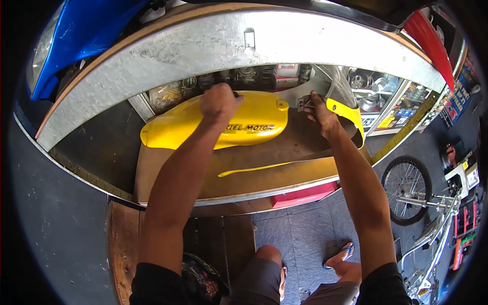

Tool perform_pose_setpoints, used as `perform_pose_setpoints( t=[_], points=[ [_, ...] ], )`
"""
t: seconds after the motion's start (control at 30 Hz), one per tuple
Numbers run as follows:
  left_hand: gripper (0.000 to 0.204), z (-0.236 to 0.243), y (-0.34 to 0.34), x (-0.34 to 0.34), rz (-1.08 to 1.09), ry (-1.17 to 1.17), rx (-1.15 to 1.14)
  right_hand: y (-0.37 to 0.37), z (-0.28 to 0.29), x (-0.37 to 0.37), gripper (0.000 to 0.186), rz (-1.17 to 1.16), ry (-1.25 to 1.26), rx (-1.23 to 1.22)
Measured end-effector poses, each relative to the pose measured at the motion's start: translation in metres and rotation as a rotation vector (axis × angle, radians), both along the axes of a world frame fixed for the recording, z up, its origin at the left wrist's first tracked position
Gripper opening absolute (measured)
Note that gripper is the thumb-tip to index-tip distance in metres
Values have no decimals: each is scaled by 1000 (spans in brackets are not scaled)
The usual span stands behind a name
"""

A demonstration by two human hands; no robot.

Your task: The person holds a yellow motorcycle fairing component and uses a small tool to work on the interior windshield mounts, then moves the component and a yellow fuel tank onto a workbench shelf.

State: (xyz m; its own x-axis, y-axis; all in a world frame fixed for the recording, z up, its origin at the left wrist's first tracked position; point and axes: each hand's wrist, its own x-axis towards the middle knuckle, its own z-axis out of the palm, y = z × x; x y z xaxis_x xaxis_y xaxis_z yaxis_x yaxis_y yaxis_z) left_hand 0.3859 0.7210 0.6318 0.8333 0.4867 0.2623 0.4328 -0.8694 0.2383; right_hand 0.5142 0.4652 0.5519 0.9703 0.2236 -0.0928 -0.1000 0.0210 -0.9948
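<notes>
A long yellow motorcycle body panel (pixel 259 109) with dark lettering lies on the brown board (pixel 305 145) in front of me. My left hand (pixel 218 104) is closed in a fist over the panel's upper edge. A bit of something dark shows beside its fingers, too hidden to name. To the right, my right hand (pixel 321 113) pinches a small grey metal piece (pixel 306 103) between thumb and fingers. Just beyond that hand stands a curved yellow and grey panel (pixel 351 113). A thin yellow strip (pixel 254 168) lies on the board's near part.
A pale metal-faced ledge (pixel 193 43) arches across the far side, with blue (pixel 86 40) and red (pixel 429 43) fairings on top. Glass shelves (pixel 386 96) hold parts. Right are a spoked wheel (pixel 406 190) and frame. Below are a wooden bench (pixel 124 249) and a helmet (pixel 203 279).
</notes>
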Motion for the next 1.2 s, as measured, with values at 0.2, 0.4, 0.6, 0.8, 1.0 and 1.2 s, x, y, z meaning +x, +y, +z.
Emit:
perform_pose_setpoints(
  t=[0.2, 0.4, 0.6, 0.8, 1.0, 1.2],
  points=[
    [51, -11, -18, 6, -65, -75, 37, 5, 10, 2, 32, 49, -45, 213],
    [54, -16, -25, -2, -242, -2, 138, 1, 10, -6, 27, -16, 15, 247],
    [53, -16, 14, 5, -456, -87, 99, 18, 3, -17, 20, 70, 26, 253],
    [47, 17, -20, -29, -488, 98, 149, -7, 15, -6, 25, -33, -6, 183],
    [50, 23, -21, -51, -482, 152, 122, -9, 9, 0, 23, 52, 33, 335],
    [50, 56, -15, -75, -427, 194, 88, 4, 0, 4, 11, -51, 124, 655]
  ],
)
